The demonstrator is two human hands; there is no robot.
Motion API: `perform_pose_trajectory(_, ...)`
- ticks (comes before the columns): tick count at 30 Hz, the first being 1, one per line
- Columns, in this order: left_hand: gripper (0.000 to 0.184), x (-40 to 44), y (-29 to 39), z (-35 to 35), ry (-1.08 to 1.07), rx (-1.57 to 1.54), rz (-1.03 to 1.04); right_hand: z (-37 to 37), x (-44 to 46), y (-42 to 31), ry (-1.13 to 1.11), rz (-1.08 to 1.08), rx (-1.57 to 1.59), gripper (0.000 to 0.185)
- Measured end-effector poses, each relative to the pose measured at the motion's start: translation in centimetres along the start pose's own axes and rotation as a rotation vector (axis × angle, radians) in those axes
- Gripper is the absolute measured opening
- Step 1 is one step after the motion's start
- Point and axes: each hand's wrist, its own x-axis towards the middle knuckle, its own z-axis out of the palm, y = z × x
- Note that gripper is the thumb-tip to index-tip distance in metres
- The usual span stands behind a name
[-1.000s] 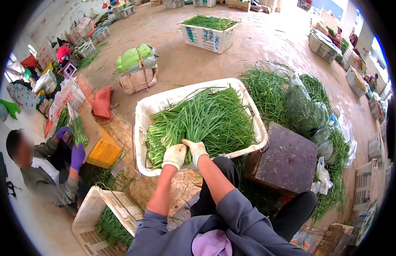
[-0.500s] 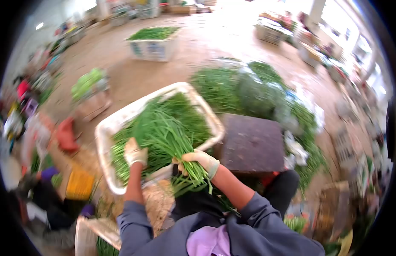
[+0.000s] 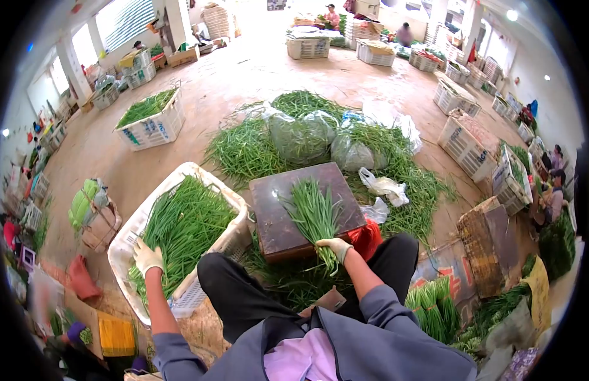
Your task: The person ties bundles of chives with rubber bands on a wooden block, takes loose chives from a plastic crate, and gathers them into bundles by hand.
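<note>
My right hand [image 3: 335, 249], in a pale glove, is closed round the stalk end of a bunch of garlic chives [image 3: 312, 213]. The leaves of this bunch lie spread over a dark square-topped block [image 3: 273, 223] in front of my knees. On the left, my gloved left hand [image 3: 147, 256] rests open, fingers apart, on the near-left side of the chives [image 3: 191, 213] that fill a white plastic crate [image 3: 120, 244]. Its palm is turned away from view.
Beyond the block lie a heap of loose greens [image 3: 240, 149] and plastic bags [image 3: 301, 136]. Another filled crate [image 3: 156, 134] stands farther back. Tied green bundles [image 3: 434, 308] sit near my right knee. A co-worker's purple-gloved hand [image 3: 77, 331] shows at lower left.
My right hand has carried the bunch from over the crate rightward onto the block. My left hand stays at the crate, its fingers now spread. The camera view has turned right.
</note>
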Motion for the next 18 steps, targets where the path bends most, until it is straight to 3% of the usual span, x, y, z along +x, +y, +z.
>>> perform_pose_trajectory(2, 0.061, -1.0, 2.4, -0.4, 0.191, -0.408, 0.286, -0.8, -0.5, -0.1, -0.082, 0.019, 0.062, 0.026)
perform_pose_trajectory(4, 0.049, -5.1, 7.9, -2.0, -0.138, -1.146, 0.322, -0.3, -3.2, -1.7, -0.149, 0.037, 0.107, 0.028)
perform_pose_trajectory(5, 0.046, -10.1, 11.9, -7.2, -0.477, -1.297, 0.209, -0.5, -3.7, -1.9, -0.210, 0.013, 0.128, 0.028)
perform_pose_trajectory(6, 0.043, -12.0, 14.2, -6.3, -0.573, -1.278, 0.333, -0.6, -3.9, -2.3, -0.276, -0.014, 0.147, 0.028)
perform_pose_trajectory(7, 0.040, -13.4, 16.7, -3.7, -1.006, -1.401, 0.212, -0.2, -4.3, -2.5, -0.314, -0.048, 0.219, 0.029)
perform_pose_trajectory(9, 0.055, -18.8, 20.4, -2.1, -1.235, -1.227, 0.212, 0.5, -5.6, -3.1, -0.409, -0.120, 0.274, 0.033)
perform_pose_trajectory(12, 0.069, -22.8, 24.4, 4.5, -1.807, -1.356, 0.114, 1.4, -7.8, -4.1, -0.470, -0.174, 0.144, 0.033)
perform_pose_trajectory(14, 0.082, -24.3, 26.2, 7.2, -1.944, -1.580, 0.348, 2.4, -8.7, -4.1, -0.480, -0.239, 0.089, 0.039)
perform_pose_trajectory(15, 0.082, -24.8, 27.1, 7.1, -1.940, -1.580, 0.343, 2.7, -8.9, -4.0, -0.553, -0.231, 0.086, 0.040)
perform_pose_trajectory(17, 0.094, -24.8, 28.6, 6.7, -1.838, -2.000, 0.507, 3.7, -10.0, -4.1, -0.689, -0.195, 0.102, 0.046)
perform_pose_trajectory(18, 0.094, -24.4, 28.9, 6.5, -1.835, -1.999, 0.499, 4.1, -10.0, -3.7, -0.692, -0.189, 0.105, 0.046)
